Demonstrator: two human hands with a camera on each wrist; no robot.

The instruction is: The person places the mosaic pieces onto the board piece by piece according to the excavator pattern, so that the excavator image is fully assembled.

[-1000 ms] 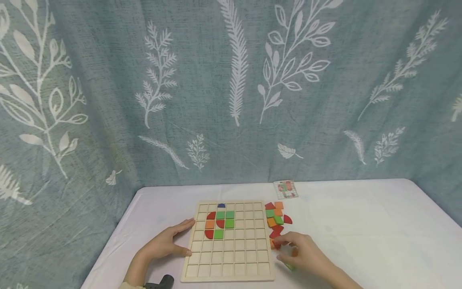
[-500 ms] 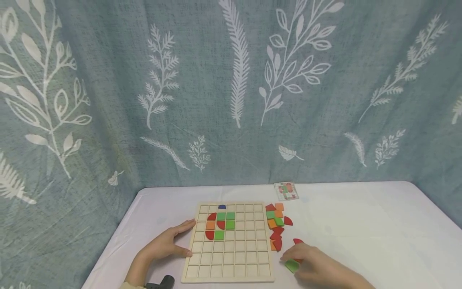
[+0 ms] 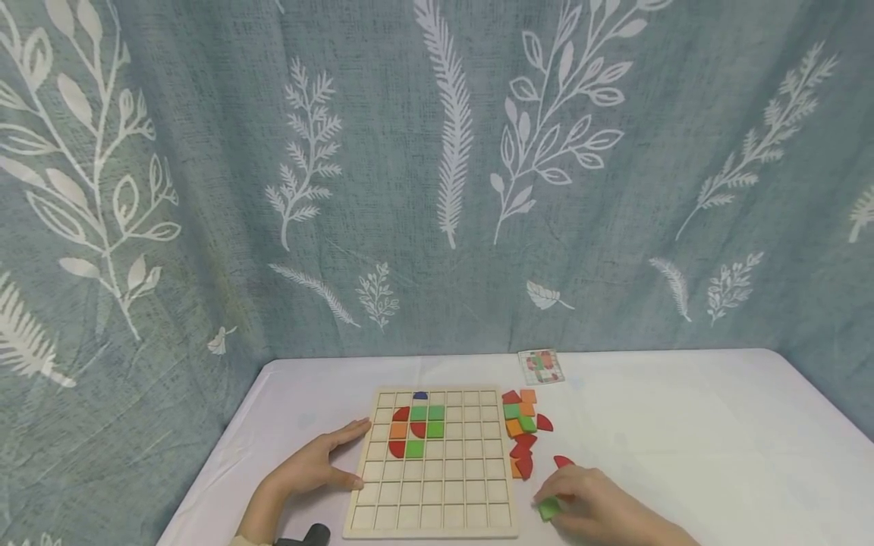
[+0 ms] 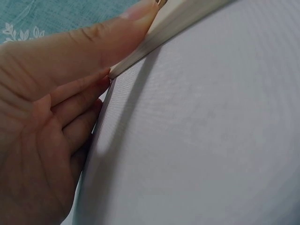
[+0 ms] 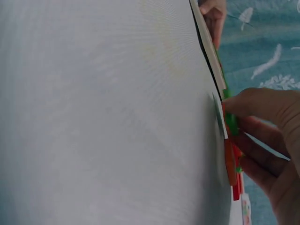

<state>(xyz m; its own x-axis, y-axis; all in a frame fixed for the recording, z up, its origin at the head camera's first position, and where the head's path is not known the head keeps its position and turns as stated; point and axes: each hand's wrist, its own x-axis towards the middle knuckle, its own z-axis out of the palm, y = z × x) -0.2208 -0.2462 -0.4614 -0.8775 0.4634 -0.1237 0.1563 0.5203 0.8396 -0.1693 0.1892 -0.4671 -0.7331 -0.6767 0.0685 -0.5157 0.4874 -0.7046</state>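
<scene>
The left hand [image 3: 315,461] spreads thumb [image 3: 345,479] and fingers [image 3: 350,432] apart; the right hand [image 3: 589,500] pinches.

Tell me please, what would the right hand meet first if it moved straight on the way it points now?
The right hand would probably meet the wooden board first, at its right edge, though the hand's height is unclear.

The grid board [image 3: 454,493] looks like matt wood, the curtain [image 3: 382,189] rough-woven cloth, the tablecloth [image 3: 683,440] smoother.
</scene>
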